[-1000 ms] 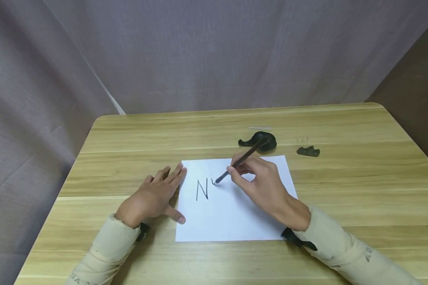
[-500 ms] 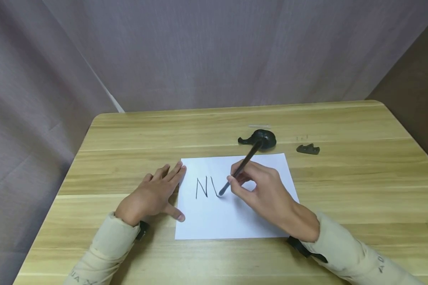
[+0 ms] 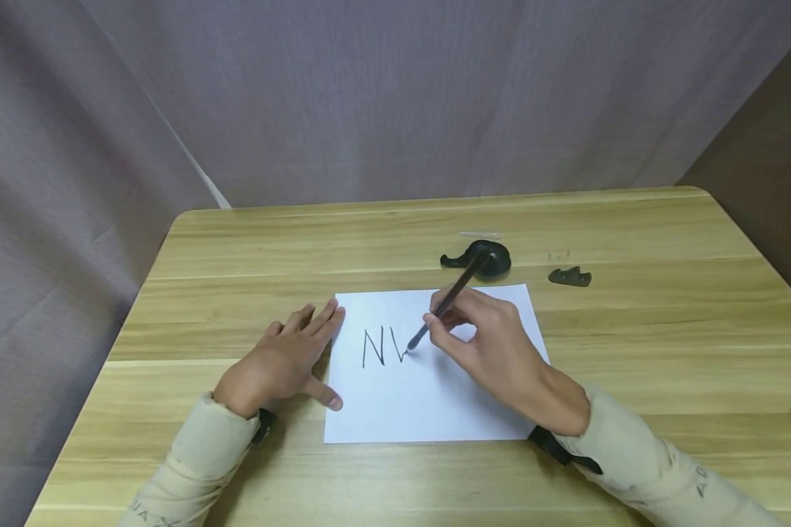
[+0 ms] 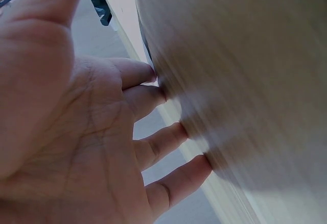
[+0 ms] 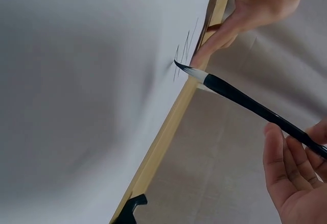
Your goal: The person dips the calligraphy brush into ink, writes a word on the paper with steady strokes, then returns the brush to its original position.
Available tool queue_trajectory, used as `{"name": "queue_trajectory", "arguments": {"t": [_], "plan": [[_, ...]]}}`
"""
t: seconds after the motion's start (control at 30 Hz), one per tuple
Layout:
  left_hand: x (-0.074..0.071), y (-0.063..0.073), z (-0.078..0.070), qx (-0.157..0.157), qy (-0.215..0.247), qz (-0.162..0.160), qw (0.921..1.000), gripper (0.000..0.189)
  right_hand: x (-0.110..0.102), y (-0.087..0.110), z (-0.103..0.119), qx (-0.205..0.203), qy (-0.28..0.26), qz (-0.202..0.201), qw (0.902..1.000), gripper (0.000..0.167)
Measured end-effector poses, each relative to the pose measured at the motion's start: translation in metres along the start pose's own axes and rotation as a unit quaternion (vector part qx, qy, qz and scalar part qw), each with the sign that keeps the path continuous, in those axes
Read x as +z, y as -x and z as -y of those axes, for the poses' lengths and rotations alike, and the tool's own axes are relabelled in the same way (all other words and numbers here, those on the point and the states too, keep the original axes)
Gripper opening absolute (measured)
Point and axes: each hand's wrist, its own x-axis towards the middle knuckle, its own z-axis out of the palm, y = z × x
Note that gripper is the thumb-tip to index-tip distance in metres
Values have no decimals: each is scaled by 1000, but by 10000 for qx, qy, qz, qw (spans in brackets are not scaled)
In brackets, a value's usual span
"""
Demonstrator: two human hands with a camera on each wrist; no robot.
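My right hand [image 3: 494, 351] pinches a dark-handled writing brush [image 3: 450, 301] between thumb and fingers, tilted with its tip down at the paper. In the right wrist view the brush [image 5: 250, 103] shows white bristles and a black, inked tip. Beneath it lies a white sheet of paper [image 3: 428, 417] marked with a thin black N and, beside it, a V-like stroke ending at the tip. My left hand [image 3: 280, 369] is spread at the sheet's left edge, fingertips and thumb resting on it. From the left wrist, its fingertips [image 4: 196, 168] are seen touching the surface.
Behind the paper stands a black rounded dish with a curled tail [image 3: 494, 260]. Right of it sits a small dark peaked piece [image 3: 570, 277], shaped like a brush rest. A thin clear strip [image 3: 480, 235] lies farther back. Grey curtain [image 3: 395, 102] hangs beyond the wooden table [image 3: 666, 307].
The brush tip has drawn a slanting stroke down and to the right after the N, then moved slightly back up. My left hand has stayed in place.
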Motion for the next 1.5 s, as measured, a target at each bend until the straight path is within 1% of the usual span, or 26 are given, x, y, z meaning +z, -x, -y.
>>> {"name": "queue_trajectory", "arguments": {"t": [0.13,0.3,0.6,0.8,1.0,1.1,1.23,1.37,1.5], "plan": [[1,-1,0,-24,-6,32,10000,139,-1,-5,-7,-42,115,-88,9999,10],[1,0,0,-36,-22,18,10000,140,-1,-10,-15,-119,240,-265,9993,15],[3,1,1,-21,-41,-3,10000,140,-3,-16,-23,-62,92,-397,9992,15],[2,2,1,16,-36,-55,10000,140,-10,-15,-18,169,71,-477,9987,15],[1,2,1,5,-33,-48,10000,140,-20,-12,-7,413,30,-409,9983,16],[0,3,1,35,7,-58,10000,140,-23,-10,-2,390,60,-374,9985,18],[0,3,1,36,35,-52,10000,139,-26,-7,1,280,31,-422,9987,21],[1,3,1,7,17,-43,10000,139,-29,-2,0,136,126,-511,9985,24],[1,2,2,12,17,-59,10000,139,-31,2,-4,96,170,-576,9982,25]]}}
